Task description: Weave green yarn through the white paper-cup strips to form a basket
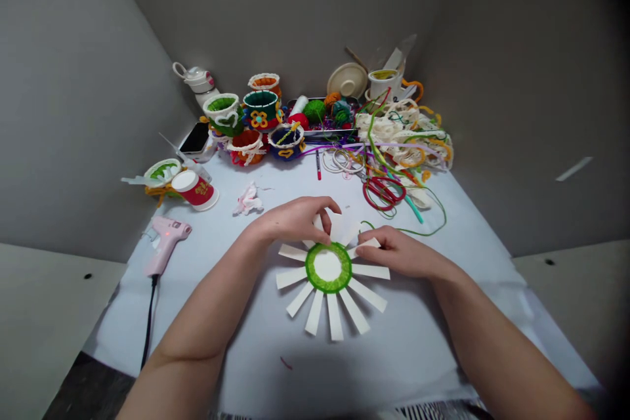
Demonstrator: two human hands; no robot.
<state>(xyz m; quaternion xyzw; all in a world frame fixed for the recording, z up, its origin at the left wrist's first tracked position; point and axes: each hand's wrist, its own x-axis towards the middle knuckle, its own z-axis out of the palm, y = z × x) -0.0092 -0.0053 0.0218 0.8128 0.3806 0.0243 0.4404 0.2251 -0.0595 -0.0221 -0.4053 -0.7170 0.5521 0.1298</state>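
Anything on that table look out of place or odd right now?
Two things: a small red scrap lies by itself near the front of the table, apart from the other materials, and the lace at back right is heaped in a messy tangle with colored cords.

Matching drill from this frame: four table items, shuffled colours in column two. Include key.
Items
1. Glue gun
2. Paper cup
3. Scissors
4. Spoked paper piece

Colours
A. Red handles
B. White spokes around a green ring
C. Pink body, black cord
D. White with a red band

Pairs: 1-C, 2-D, 3-A, 4-B
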